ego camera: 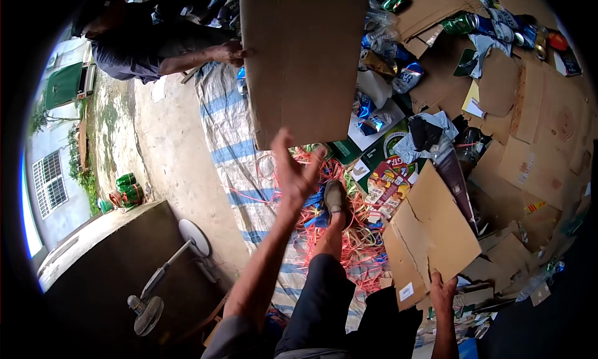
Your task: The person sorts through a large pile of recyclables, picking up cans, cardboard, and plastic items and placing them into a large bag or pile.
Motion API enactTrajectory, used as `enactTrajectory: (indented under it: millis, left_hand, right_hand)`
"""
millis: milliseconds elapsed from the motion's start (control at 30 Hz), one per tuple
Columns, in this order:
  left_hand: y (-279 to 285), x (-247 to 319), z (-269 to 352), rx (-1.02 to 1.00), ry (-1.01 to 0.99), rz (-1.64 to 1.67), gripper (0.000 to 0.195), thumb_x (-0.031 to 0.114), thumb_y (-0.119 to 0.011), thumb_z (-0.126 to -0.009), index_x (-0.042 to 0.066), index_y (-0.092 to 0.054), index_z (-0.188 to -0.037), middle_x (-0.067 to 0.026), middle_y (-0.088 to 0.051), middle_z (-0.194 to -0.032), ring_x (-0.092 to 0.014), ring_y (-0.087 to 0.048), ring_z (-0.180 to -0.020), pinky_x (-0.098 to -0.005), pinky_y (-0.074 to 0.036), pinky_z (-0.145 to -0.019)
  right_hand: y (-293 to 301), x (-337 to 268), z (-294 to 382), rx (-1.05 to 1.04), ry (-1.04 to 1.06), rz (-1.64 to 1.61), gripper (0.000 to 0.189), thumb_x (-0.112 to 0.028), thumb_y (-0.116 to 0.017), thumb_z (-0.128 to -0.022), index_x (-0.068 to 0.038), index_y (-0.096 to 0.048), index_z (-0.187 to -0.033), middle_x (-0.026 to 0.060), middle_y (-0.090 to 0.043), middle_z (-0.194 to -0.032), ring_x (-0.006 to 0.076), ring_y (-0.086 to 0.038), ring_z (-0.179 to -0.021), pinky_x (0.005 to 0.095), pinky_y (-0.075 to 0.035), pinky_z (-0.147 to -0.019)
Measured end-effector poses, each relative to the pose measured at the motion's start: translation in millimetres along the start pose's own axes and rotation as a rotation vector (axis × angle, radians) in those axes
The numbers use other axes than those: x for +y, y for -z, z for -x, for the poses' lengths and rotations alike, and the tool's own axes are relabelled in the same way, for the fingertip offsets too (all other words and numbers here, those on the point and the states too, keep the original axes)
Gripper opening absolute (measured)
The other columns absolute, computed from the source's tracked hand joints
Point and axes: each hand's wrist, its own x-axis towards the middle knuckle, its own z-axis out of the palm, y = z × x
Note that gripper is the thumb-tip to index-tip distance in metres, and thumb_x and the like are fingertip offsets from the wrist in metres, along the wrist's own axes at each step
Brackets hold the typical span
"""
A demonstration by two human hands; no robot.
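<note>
My left hand [297, 172] reaches forward with its fingers spread, near the lower edge of a large brown cardboard sheet [303, 69]. Nothing is in its grasp; whether a fingertip touches the sheet I cannot tell. A co-worker's hand [229, 53] grips that sheet by its left edge. Low on the right, my right hand [443, 289] holds a torn, creased cardboard piece [432, 233] by its bottom edge. A white label is stuck on the piece near one corner. Below my left hand lies a tangle of pink and red plastic strapping [362, 251].
Crushed drink cans [409, 76] and flattened cardboard [542, 139] cover the ground on the right. A blue-and-white striped tarp [224, 125] lies under the strapping. At the left stand a pedestal fan [149, 314] and a low wall [112, 247]. The co-worker [135, 55] is at the upper left.
</note>
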Motion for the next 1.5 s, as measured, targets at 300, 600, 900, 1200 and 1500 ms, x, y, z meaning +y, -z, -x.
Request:
enactTrajectory:
  millis: [300, 600, 900, 1200, 1500]
  left_hand:
    - [35, -166, -162, -0.188, 0.426, 0.101, 0.087, 0.026, -0.090, -0.070, -0.010, -0.037, -0.130, -0.0213, -0.061, -0.119, -0.026, -0.061, -0.105, -0.0336, -0.053, -0.088]
    - [34, -200, -186, -0.307, 0.414, 0.039, 0.037, 0.018, -0.080, -0.080, -0.003, -0.067, -0.108, -0.0084, -0.072, -0.089, -0.013, -0.066, -0.072, -0.0291, -0.056, -0.064]
    - [46, -114, -104, -0.261, 0.302, 0.088, 0.038, 0.033, -0.074, -0.083, -0.003, -0.065, -0.076, -0.0030, -0.062, -0.065, -0.010, -0.051, -0.058, -0.0309, -0.042, -0.053]
    - [90, -40, 4, -0.320, 0.437, 0.112, 0.035, 0.030, -0.076, -0.086, -0.003, -0.066, -0.091, -0.0057, -0.066, -0.081, -0.013, -0.057, -0.069, -0.0302, -0.047, -0.062]
    - [42, 56, 69, -0.485, 0.441, 0.182, 0.030, 0.027, -0.073, -0.088, -0.003, -0.068, -0.089, -0.0043, -0.068, -0.079, -0.010, -0.057, -0.066, -0.0259, -0.046, -0.061]
  right_hand:
    - [12, -24, 3, 0.115, -0.117, 0.035, 0.036, -0.010, -0.064, -0.088, 0.007, -0.055, -0.118, 0.0178, -0.064, -0.113, 0.0252, -0.063, -0.101, 0.0371, -0.049, -0.089]
    - [33, -7, 9, 0.159, -0.165, 0.052, 0.041, -0.010, -0.065, -0.085, 0.007, -0.055, -0.120, 0.0165, -0.063, -0.116, 0.0255, -0.061, -0.104, 0.0366, -0.048, -0.092]
    - [61, -49, 23, 0.143, -0.028, -0.072, 0.023, -0.009, -0.063, -0.087, 0.003, -0.062, -0.107, 0.0062, -0.067, -0.102, 0.0162, -0.061, -0.093, 0.0314, -0.048, -0.083]
    - [206, -48, 61, 0.438, -0.090, -0.302, 0.035, -0.011, -0.068, -0.082, 0.004, -0.061, -0.113, 0.0122, -0.065, -0.107, 0.0218, -0.063, -0.098, 0.0374, -0.055, -0.087]
    - [624, 151, 196, 0.247, -0.116, 1.054, 0.039, -0.015, -0.040, -0.101, -0.004, -0.057, -0.133, 0.0149, -0.055, -0.139, 0.0301, -0.049, -0.130, 0.0373, -0.036, -0.111]
